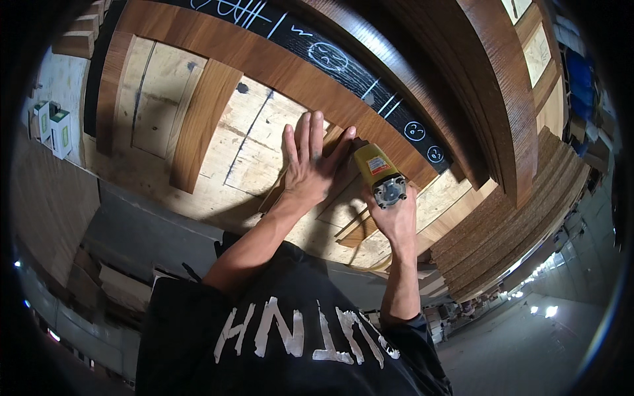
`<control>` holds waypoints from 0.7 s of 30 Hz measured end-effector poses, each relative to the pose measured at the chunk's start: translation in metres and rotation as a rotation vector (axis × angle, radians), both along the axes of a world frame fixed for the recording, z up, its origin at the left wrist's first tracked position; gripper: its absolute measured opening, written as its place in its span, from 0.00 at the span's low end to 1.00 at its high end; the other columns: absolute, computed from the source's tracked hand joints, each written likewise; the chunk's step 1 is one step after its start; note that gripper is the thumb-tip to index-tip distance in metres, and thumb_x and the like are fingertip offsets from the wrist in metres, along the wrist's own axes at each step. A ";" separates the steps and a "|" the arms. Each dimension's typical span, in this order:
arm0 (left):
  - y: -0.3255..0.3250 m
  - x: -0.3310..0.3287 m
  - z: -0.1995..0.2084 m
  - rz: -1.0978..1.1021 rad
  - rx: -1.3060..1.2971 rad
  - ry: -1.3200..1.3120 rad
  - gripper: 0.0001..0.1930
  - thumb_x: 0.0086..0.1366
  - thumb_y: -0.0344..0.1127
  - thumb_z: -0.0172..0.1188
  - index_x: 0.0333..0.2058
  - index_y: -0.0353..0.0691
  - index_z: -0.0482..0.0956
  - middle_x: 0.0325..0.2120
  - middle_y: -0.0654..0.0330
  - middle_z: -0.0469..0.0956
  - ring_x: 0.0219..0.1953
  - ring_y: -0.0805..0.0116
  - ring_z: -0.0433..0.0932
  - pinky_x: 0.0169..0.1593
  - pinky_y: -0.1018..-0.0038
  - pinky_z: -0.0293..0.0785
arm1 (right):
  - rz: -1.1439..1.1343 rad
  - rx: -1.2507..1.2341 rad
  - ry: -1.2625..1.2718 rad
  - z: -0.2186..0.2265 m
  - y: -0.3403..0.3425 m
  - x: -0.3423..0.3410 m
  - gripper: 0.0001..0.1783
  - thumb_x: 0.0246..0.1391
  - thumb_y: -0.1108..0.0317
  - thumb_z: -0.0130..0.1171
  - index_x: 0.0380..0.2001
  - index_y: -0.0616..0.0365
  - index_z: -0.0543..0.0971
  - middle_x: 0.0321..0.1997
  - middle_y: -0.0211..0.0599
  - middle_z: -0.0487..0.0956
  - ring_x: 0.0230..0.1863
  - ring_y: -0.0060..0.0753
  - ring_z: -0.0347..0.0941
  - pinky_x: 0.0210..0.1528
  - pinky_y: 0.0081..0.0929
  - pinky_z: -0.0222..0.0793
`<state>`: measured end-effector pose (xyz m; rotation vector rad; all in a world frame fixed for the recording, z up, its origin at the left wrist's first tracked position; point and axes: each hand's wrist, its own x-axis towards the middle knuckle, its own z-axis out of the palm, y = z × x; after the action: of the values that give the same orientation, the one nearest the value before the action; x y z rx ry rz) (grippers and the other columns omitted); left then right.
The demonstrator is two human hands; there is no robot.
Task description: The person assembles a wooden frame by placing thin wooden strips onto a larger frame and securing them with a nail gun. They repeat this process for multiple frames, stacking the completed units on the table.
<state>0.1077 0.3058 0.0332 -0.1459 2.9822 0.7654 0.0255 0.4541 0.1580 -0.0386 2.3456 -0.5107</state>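
Presently, L hand (309,177): fingers splayed wide at brown rail (264,63), no grip seen.
R hand (395,216): wrapped rd yellow power tool (374,165).
Tool nose (358,142): v. nr L fingers; slip cd injure.

From here I see the power tool (367,156) in yellow; beyond it, a grained brown rail (284,74), then a white-doodled black strip (358,76); nearer me, a silver-lettered black shirt (281,280).

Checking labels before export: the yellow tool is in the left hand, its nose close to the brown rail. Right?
Wrong hand: the head view shows the yellow tool in the right hand; the left hand is spread open beside it. The tool's nose is close to the brown rail, as you say.
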 end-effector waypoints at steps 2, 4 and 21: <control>-0.003 0.004 0.000 -0.034 0.013 -0.062 0.38 0.67 0.46 0.60 0.74 0.64 0.56 0.73 0.31 0.37 0.74 0.27 0.44 0.70 0.28 0.37 | -0.013 -0.025 -0.017 0.006 -0.005 -0.002 0.26 0.42 0.67 0.72 0.47 0.64 0.81 0.34 0.57 0.84 0.37 0.61 0.81 0.45 0.45 0.77; -0.005 0.004 0.000 -0.027 0.066 -0.004 0.39 0.68 0.46 0.60 0.75 0.63 0.54 0.73 0.31 0.38 0.74 0.27 0.44 0.70 0.28 0.36 | -0.021 -0.036 -0.053 0.004 -0.002 -0.001 0.26 0.42 0.68 0.71 0.47 0.64 0.80 0.34 0.57 0.84 0.37 0.61 0.81 0.45 0.45 0.77; -0.004 0.001 0.003 0.001 -0.021 0.007 0.37 0.72 0.47 0.52 0.68 0.23 0.58 0.70 0.30 0.53 0.73 0.33 0.54 0.72 0.34 0.42 | 0.156 0.152 -0.002 0.006 0.001 -0.002 0.31 0.41 0.69 0.72 0.52 0.64 0.79 0.37 0.60 0.84 0.38 0.59 0.82 0.45 0.45 0.78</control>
<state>0.1085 0.3018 0.0361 -0.1460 2.9976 0.7360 0.0231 0.4551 0.1637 -0.1486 2.3494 -0.2551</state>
